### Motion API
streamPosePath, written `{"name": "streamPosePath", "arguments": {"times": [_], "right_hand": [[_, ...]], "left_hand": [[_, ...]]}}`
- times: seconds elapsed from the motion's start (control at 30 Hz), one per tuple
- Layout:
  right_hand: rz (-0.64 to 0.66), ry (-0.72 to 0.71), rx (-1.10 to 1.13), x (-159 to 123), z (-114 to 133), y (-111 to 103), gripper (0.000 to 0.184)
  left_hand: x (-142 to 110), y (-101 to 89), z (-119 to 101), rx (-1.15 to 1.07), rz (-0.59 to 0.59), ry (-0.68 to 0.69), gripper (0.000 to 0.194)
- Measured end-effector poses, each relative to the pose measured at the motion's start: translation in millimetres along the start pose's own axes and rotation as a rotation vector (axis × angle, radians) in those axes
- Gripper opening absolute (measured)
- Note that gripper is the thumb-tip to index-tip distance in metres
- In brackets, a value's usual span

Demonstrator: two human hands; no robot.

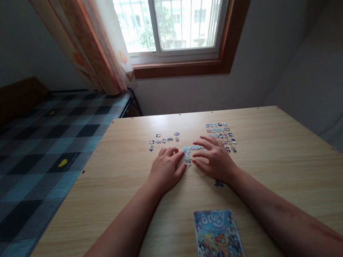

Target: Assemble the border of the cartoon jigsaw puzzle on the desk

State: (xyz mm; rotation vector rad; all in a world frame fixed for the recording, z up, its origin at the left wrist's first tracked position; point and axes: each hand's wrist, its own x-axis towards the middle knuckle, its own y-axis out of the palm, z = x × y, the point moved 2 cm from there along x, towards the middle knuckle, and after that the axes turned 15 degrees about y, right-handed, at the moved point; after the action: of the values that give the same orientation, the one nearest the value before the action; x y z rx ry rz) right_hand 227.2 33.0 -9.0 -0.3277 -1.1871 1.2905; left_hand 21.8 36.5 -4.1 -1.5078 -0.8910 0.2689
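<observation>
A small joined patch of jigsaw pieces (190,153) lies on the wooden table (290,163) between my two hands. My left hand (166,169) rests palm down, its fingertips pressed against the patch's left edge. My right hand (215,159) lies flat on the right side, fingers stretched over the patch. Neither hand lifts anything. A row of loose pieces (163,140) sits beyond my left hand. A denser cluster of loose pieces (222,135) lies beyond my right hand. One stray piece (219,183) shows by my right wrist.
A colourful puzzle box or picture card (219,241) lies near the table's front edge. A bed with a checked blue cover (27,160) stands left of the table. A window (172,14) with a curtain (90,42) is behind.
</observation>
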Motion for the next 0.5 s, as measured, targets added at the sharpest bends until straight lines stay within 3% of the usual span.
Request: {"name": "streamPosePath", "arguments": {"times": [0.3,0.4,0.5], "right_hand": [[-0.489,0.393,0.361,6,-29,-15,0.024],[-0.534,0.471,0.408,5,-35,-14,0.026],[-0.527,0.44,0.405,5,-32,-13,0.026]], "left_hand": [[0,0.5,1,-0.007,0.012,-0.006,0.034],[-1,2.4,1,0.021,0.045,-0.007,0.041],[-2,5.1,1,0.052,0.073,-0.006,0.047]]}}
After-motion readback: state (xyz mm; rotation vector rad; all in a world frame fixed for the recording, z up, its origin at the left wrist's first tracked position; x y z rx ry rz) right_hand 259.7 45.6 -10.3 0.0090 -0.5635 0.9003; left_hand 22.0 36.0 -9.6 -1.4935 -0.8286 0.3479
